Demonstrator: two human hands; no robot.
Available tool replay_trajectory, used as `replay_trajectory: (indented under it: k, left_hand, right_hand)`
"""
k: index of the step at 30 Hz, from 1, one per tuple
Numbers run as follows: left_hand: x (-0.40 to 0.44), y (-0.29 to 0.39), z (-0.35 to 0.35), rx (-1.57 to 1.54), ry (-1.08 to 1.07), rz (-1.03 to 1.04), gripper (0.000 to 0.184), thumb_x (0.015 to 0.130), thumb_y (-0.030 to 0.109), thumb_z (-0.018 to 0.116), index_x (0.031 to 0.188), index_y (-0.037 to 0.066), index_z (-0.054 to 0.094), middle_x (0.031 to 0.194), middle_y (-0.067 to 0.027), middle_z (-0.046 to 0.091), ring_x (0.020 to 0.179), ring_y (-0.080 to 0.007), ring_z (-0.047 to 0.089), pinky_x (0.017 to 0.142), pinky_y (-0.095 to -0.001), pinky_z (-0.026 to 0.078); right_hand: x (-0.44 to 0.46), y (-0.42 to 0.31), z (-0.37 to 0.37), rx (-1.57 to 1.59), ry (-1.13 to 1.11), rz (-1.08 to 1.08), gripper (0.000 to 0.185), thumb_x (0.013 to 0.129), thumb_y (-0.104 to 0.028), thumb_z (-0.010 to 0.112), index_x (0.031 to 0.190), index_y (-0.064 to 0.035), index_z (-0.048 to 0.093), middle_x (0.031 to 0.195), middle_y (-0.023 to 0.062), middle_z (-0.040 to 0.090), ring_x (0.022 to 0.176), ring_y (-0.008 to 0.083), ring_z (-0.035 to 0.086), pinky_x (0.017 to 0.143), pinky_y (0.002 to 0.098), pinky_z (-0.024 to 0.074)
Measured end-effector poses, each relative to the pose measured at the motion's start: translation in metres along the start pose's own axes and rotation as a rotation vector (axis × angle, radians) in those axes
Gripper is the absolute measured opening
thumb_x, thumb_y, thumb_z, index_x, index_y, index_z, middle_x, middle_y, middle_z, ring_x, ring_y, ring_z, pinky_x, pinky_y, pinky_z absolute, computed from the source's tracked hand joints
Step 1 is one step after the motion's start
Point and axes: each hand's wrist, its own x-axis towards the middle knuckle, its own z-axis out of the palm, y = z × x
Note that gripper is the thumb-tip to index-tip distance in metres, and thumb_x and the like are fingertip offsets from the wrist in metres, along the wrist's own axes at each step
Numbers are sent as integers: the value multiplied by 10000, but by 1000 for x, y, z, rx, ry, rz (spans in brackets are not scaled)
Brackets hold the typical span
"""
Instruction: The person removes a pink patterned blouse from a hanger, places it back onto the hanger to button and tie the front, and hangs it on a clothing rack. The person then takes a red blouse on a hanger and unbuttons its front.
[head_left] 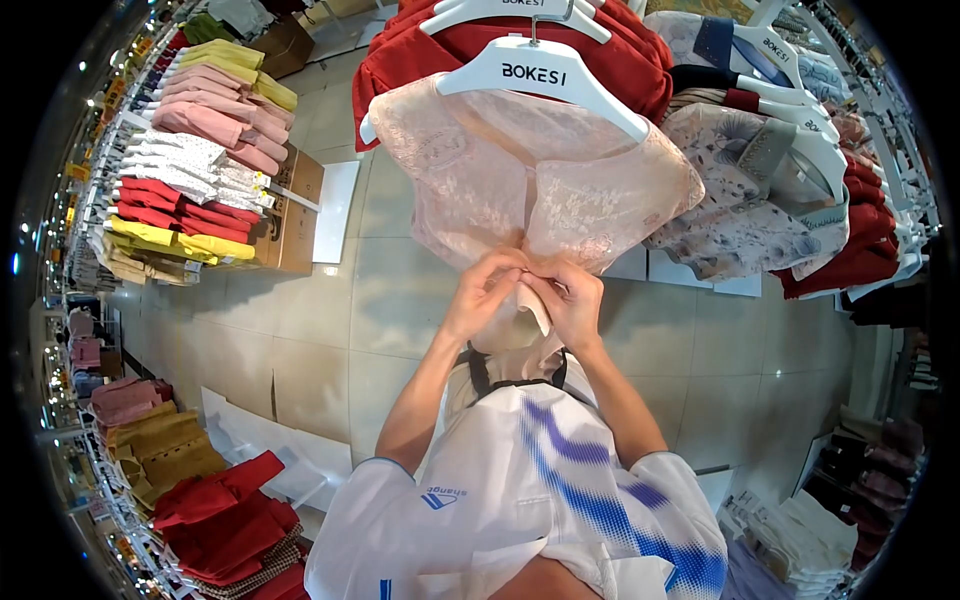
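Above tiled floor [310,315], a pink garment [600,195] is being borne by a hanger [545,78], apparently so its front is being pinched steadily by the left hand [486,290] and right hand [570,298].

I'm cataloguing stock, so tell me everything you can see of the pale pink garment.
The pale pink garment looks thin and lacy, with a floral pattern and a line down the middle of its front. It hangs spread on a white BOKESI hanger, before red clothing. The left hand and right hand pinch its front; below them it is partly hidden.
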Motion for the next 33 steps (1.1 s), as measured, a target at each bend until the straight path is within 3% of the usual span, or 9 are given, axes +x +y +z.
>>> replay_trajectory:
  k: [6,8,9,11,14,21,23,27,33]
  left_hand:
    - [0,6,12,35,80,-26,108,966,-15,535,1061,12,577,1035,-40,572,855,-75,539,680,-183,422]
    - [3,1,13,213,87,196,95,946,-27,561,1033,10,562,1030,-72,568,839,-90,540,657,-188,417]
    - [4,2,14,212,87,195,95,946,-27,561,1033,10,562,1030,-72,568,839,-90,540,657,-188,417]
    - [5,4,15,246,93,214,128,880,-73,592,982,1,569,1039,-128,571,968,-273,578,851,-313,457]
    - [4,2,16,246,104,223,115,880,-65,597,971,-1,567,1041,-131,567,963,-278,576,845,-324,459]
    - [-2,0,18,204,192,70,83,894,-45,599,958,-1,569,1048,-133,566,969,-260,577,836,-311,457]
    - [-2,1,17,101,177,18,67,905,-35,596,953,3,569,1057,-134,569,962,-243,582,814,-297,461]
    - [0,-2,21,123,220,48,73,905,-36,600,949,10,565,1051,-129,572,932,-228,589,787,-288,466]
    - [5,-5,25,302,271,217,145,877,-71,614,968,15,540,1023,-140,576,877,-281,599,749,-321,478]
  right_hand:
    - [-6,17,8,124,106,37,74,817,40,736,880,45,697,848,88,710,742,87,629,665,231,525]
    - [-7,22,9,209,138,81,58,835,53,715,888,42,694,852,83,708,773,90,632,691,224,520]
    - [-7,20,10,208,138,82,58,835,53,715,888,42,694,852,83,708,773,90,632,691,224,520]
    - [-6,15,13,436,167,258,72,844,52,707,911,32,696,862,72,708,784,80,632,706,218,517]
    - [-8,20,13,642,166,450,75,848,46,705,920,25,699,865,66,708,774,74,629,707,216,515]
    - [-7,18,14,468,162,320,58,846,46,704,901,29,694,871,62,706,764,76,626,702,214,511]
    - [-6,23,14,310,144,171,50,842,54,706,884,40,682,872,69,701,768,82,624,704,214,509]
    - [-4,22,14,242,154,134,91,810,51,725,898,33,707,837,84,707,762,96,629,718,232,514]
    - [-7,19,17,261,207,89,88,817,62,713,903,48,696,886,95,707,781,107,634,723,239,519]
